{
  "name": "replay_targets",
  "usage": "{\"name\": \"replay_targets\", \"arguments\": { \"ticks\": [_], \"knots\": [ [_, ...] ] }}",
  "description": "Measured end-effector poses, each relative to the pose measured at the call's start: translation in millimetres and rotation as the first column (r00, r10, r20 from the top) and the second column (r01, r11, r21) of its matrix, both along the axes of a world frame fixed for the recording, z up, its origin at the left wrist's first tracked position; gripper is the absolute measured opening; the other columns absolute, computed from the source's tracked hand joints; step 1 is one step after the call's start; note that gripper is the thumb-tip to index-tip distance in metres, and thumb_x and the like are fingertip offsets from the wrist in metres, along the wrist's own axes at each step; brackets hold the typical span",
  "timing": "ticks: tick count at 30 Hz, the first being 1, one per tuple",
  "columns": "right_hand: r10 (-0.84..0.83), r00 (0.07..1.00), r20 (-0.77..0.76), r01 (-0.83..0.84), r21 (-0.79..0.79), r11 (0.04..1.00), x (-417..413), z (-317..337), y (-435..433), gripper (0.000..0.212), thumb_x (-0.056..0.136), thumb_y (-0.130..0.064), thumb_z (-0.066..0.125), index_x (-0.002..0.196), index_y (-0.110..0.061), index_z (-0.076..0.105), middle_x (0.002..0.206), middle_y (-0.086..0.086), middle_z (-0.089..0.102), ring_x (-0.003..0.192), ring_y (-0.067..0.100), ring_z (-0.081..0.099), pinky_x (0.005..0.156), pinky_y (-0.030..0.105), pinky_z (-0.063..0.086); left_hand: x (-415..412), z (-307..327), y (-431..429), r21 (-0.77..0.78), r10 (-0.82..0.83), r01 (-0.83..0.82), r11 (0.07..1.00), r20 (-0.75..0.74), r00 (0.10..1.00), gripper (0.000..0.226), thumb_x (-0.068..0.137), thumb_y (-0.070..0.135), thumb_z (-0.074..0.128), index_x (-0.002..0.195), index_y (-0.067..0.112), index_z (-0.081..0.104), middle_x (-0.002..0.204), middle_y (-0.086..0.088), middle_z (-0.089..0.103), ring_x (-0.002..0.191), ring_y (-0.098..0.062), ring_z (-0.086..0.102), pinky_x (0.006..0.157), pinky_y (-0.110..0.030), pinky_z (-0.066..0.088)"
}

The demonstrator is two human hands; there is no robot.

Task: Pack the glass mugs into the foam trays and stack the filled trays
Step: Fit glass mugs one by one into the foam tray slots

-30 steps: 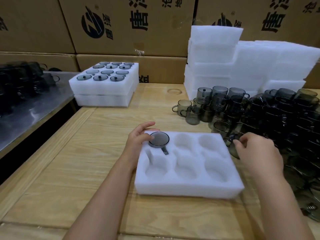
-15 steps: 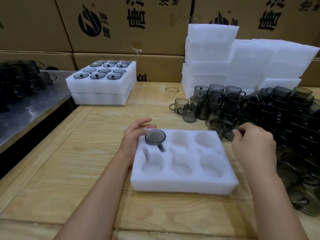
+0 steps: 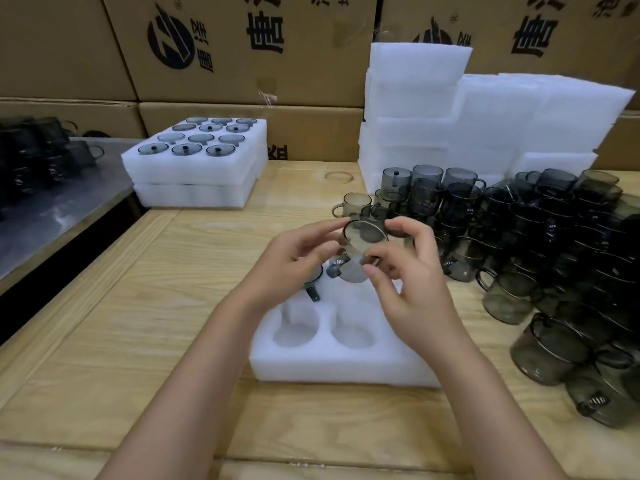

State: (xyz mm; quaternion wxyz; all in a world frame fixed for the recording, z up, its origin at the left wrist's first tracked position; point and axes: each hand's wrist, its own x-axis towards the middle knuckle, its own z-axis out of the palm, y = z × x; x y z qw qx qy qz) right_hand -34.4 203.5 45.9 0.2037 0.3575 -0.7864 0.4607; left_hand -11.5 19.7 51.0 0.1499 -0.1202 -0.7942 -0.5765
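Smoky grey glass mug point(image 3: 363, 241) pinched by left hand point(image 3: 291, 263) and right hand point(image 3: 414, 289) fingers point(image 3: 412, 230) over white foam tray point(image 3: 332, 367). Risk judged: fingertip slip, glass dropped, chipped.

1. 2 hands are showing, left hand point(image 3: 287, 265) & right hand point(image 3: 408, 285), both gripping 1 smoky glass mug point(image 3: 363, 237)
2. 1 seated mug point(image 3: 313, 285) is sitting in the near foam tray point(image 3: 332, 368), partly under the left hand
3. 1 near foam tray is lying in front, w/ 2 empty pockets showing clearly & the rest hiding under the hands
4. 2 foam layers are making up the filled stack point(image 3: 194, 174) at back left, w/ 12 mug tops showing in 4 rows of 3
5. Loose mugs point(image 3: 536, 237) at right are crowding too densely to count, dozens approx
6. Blank foam stack point(image 3: 415, 98): pieces are blurring together, no. can't be told
7. 6 cardboard boxes point(image 3: 242, 81) are showing behind, some only in part
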Motion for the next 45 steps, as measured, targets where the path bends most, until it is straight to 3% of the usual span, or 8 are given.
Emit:
{"name": "replay_targets", "arguments": {
  "ticks": [3, 10, 15, 19, 27, 32, 39, 45],
  "knots": [
    [-0.046, 0.988, 0.148, 0.057, -0.075, 0.996, -5.0, 1.3, 2.0, 0.024, 0.089, -0.002, 0.058, 0.094, -0.025, 0.065, 0.123, -0.004, 0.042, 0.078, 0.006, 0.055, 0.080, 0.020, 0.048, -7.6, -0.3, 5.4, -0.023, -0.027, 0.028, 0.999, 0.041, 0.999, 0.056, 0.089, 0.000, 0.062, 0.127, 0.039, 0.050, 0.120, -0.008, 0.060, 0.103, -0.016, 0.066, 0.090, -0.047, 0.049],
    [0.038, 0.904, 0.427, 0.022, -0.136, 0.991, -8.6, -2.1, 0.5, 0.031, 0.094, -0.019, 0.053, 0.119, -0.037, 0.054, 0.086, -0.033, 0.060, 0.086, -0.014, 0.055, 0.073, 0.003, 0.040, -17.2, -13.1, 6.1, -0.273, 0.142, -0.145, 0.951, -0.033, 0.989, 0.062, 0.067, 0.043, 0.081, 0.116, 0.057, 0.046, 0.097, 0.007, 0.050, 0.097, 0.001, 0.052, 0.070, -0.008, 0.042],
    [0.085, 0.859, 0.504, -0.077, -0.036, 0.996, -10.6, -8.4, -1.2, 0.039, 0.095, -0.020, 0.052, 0.133, -0.030, 0.050, 0.141, -0.017, 0.044, 0.117, -0.008, 0.047, 0.101, 0.018, 0.037, -17.9, -15.2, 9.0, -0.345, 0.252, -0.238, 0.908, -0.003, 0.968, 0.066, 0.050, 0.049, 0.087, 0.101, 0.039, 0.046, 0.087, 0.013, 0.052, 0.080, 0.002, 0.049, 0.064, -0.013, 0.038],
    [0.019, 0.889, 0.457, -0.055, 0.066, 0.996, -10.5, -9.4, -2.2, 0.039, 0.094, -0.017, 0.053, 0.132, -0.025, 0.052, 0.147, -0.015, 0.036, 0.116, -0.009, 0.042, 0.102, 0.018, 0.034, -16.4, -13.6, 11.0, -0.380, 0.272, -0.244, 0.892, 0.020, 0.962, 0.070, 0.047, 0.047, 0.089, 0.102, 0.030, 0.048, 0.086, 0.010, 0.053, 0.081, -0.002, 0.051, 0.066, -0.019, 0.040],
    [-0.093, 0.920, 0.382, 0.011, 0.212, 0.977, -9.4, -6.2, -0.2, 0.031, 0.090, -0.029, 0.060, 0.120, -0.025, 0.064, 0.141, -0.013, 0.046, 0.121, 0.006, 0.050, 0.094, 0.014, 0.034, -9.3, -11.3, 8.2, -0.321, 0.188, -0.160, 0.933, 0.058, 0.980, 0.034, 0.073, 0.036, 0.075, 0.092, 0.017, 0.054, 0.088, 0.002, 0.059, 0.083, -0.016, 0.057, 0.068, -0.031, 0.048],
    [-0.138, 0.911, 0.388, 0.080, 0.164, 0.983, -14.3, 5.9, -5.8, 0.023, 0.095, -0.030, 0.051, 0.111, -0.025, 0.066, 0.105, -0.016, 0.065, 0.097, 0.003, 0.058, 0.082, 0.018, 0.041, -12.1, -8.4, 11.0, -0.299, 0.273, -0.243, 0.923, 0.064, 0.960, 0.008, 0.087, 0.027, 0.061, 0.085, 0.020, 0.058, 0.087, 0.001, 0.063, 0.079, -0.017, 0.060, 0.061, -0.030, 0.051],
    [-0.136, 0.941, 0.311, -0.083, 0.601, 0.795, -55.1, 10.7, -46.3, 0.041, 0.102, -0.036, 0.024, 0.130, -0.020, 0.050, 0.137, 0.006, 0.052, 0.140, 0.027, 0.026, 0.109, 0.038, 0.025, -15.5, -9.4, 13.4, -0.374, 0.265, -0.217, 0.901, 0.081, 0.961, 0.025, 0.086, 0.015, 0.055, 0.109, 0.021, 0.049, 0.105, 0.002, 0.060, 0.070, -0.009, 0.053, 0.065, -0.031, 0.043],
    [-0.208, 0.959, 0.194, -0.052, 0.839, 0.541, -61.9, -10.4, -50.1, 0.051, 0.100, -0.031, 0.017, 0.150, -0.023, 0.019, 0.158, -0.001, 0.015, 0.146, 0.027, -0.001, 0.115, 0.048, -0.002, -19.3, -13.5, 16.8, -0.753, 0.231, -0.136, 0.644, 0.022, 0.973, 0.060, 0.088, 0.011, 0.041, 0.146, 0.022, 0.029, 0.133, -0.004, 0.050, 0.121, -0.024, 0.046, 0.100, -0.038, 0.032]
  ]
}}
